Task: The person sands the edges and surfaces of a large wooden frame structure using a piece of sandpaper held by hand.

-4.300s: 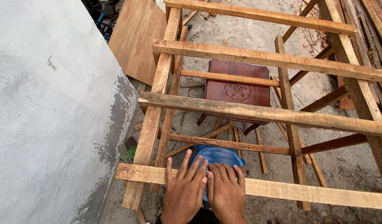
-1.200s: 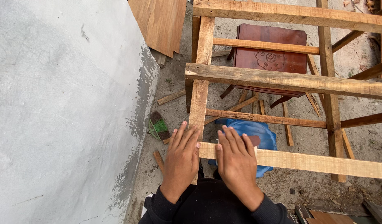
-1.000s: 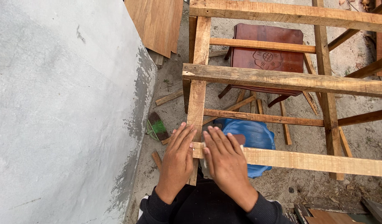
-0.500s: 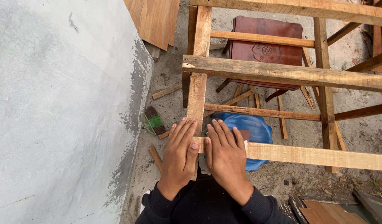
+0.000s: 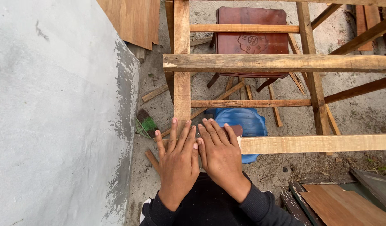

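Fingers [image 5: 181,134] of both hands lie spread and flat, released, clasping nothing; palms press down on the near rough pale wooden crossbar [image 5: 314,143] at its left end. Left hand [image 5: 177,161] and right hand [image 5: 220,155] lie side by side, inner edges touching, dark sleeves behind them. The left fingertips reach onto the upright-running pale plank rail [image 5: 181,79] where it meets the crossbar, at the near left corner of the timber frame.

Crossbar location: nearest rung of the frame, just ahead of my view, above the ground. Long axis: left to right across the view, its far end running out past the right edge. No pointed end visible; the left end is hidden under the hands.

Below the frame, on the sandy ground [image 5: 360,113]: a crumpled blue plastic sheet [image 5: 243,119] directly under the right hand, a green-bristled brush [image 5: 146,123] near the grey concrete wall [image 5: 55,113], a dark red carved wooden chair [image 5: 251,35] beyond the second rung, and plywood sheets [image 5: 348,205] at the lower right.

Risk, my judgement: weight bears on one rung, well above the ground. If the corner joint is loose, the crossbar could shift or tip. Rough sawn faces could splinter bare palms. The joint itself is covered, so I cannot tell how it is fastened.
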